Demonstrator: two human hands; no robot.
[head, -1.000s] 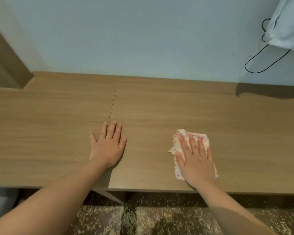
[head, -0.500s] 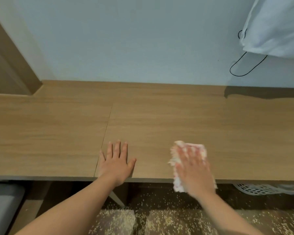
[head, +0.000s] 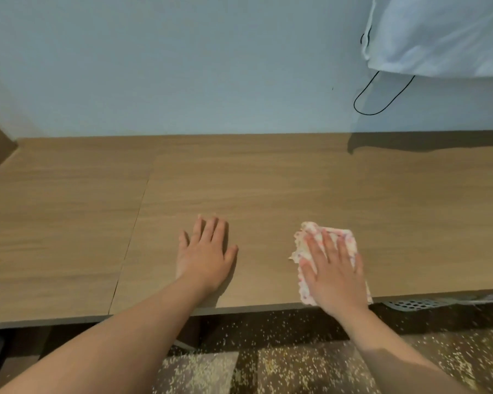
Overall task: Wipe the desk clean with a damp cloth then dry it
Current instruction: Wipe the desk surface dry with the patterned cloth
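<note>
Cloth (head: 345, 237), white with a pink-red pattern and folded small, lies on the wooden desk (head: 239, 180) at about 5 o'clock in the view, and its near end reaches the desk's front edge. Right hand (head: 335, 277) lies flat upon the cloth, palm down, with its fingers straight and slightly spread; it presses the cloth and does not grasp it. Left hand (head: 205, 257), at 9 o'clock from the cloth and well apart from it, rests palm down on bare wood, fingers straight, holding nothing. A seam (head: 134, 231) in the desktop runs at 9 o'clock from the left hand. At 1 o'clock hangs white fabric (head: 439, 35), with a black cord (head: 382, 100) looping below it against the pale wall (head: 182, 66). Below the desk edge, at 4 o'clock, a perforated white basket (head: 416, 304) shows in part above the speckled floor (head: 296, 365).
</note>
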